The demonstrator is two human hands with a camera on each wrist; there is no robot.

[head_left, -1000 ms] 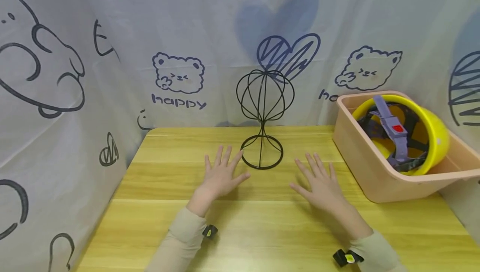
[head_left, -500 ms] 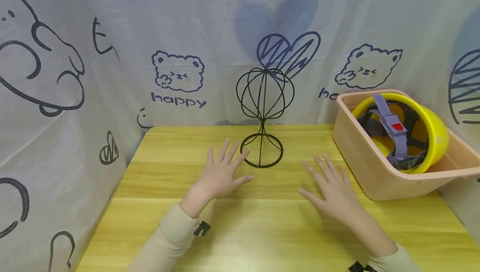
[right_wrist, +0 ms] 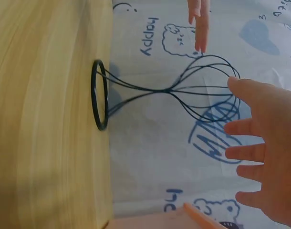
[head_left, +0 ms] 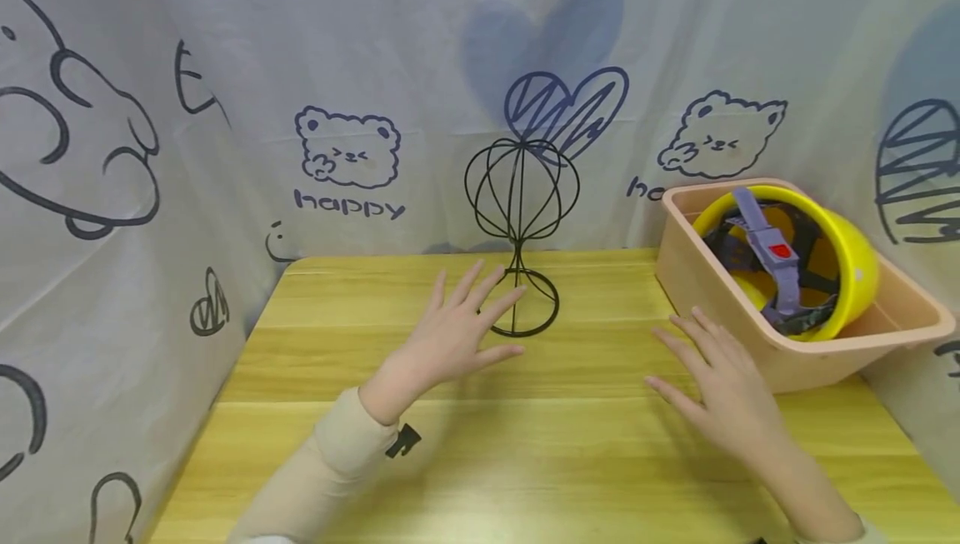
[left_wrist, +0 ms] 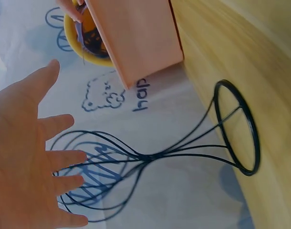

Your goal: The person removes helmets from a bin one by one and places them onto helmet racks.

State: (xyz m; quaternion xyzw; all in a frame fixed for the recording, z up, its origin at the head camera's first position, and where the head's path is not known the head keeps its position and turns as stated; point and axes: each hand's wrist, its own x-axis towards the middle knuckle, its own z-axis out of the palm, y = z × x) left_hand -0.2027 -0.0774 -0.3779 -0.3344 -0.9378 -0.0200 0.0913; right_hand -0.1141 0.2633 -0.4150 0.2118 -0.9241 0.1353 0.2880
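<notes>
A black wire stand with a round cage top and ring base stands upright near the back of the table. My left hand, fingers spread and holding nothing, is raised in front of it and overlaps the ring base in the head view. Off to the right, my right hand hovers with fingers apart, in front of the pink bin. Inside that bin a yellow hard hat lies on its side, its purple strap and black inner harness facing out. The left wrist view shows the stand beyond my left fingers.
The wood-grain table stretches between both arms. A white cloth printed with bears and hearts hangs behind it and along the left side. The bin sits at the table's right, close to the back cloth.
My right hand has moved right, towards the bin. The left hand has shifted slightly forward and right, over the stand's base. Stand, bin and hard hat stay put.
</notes>
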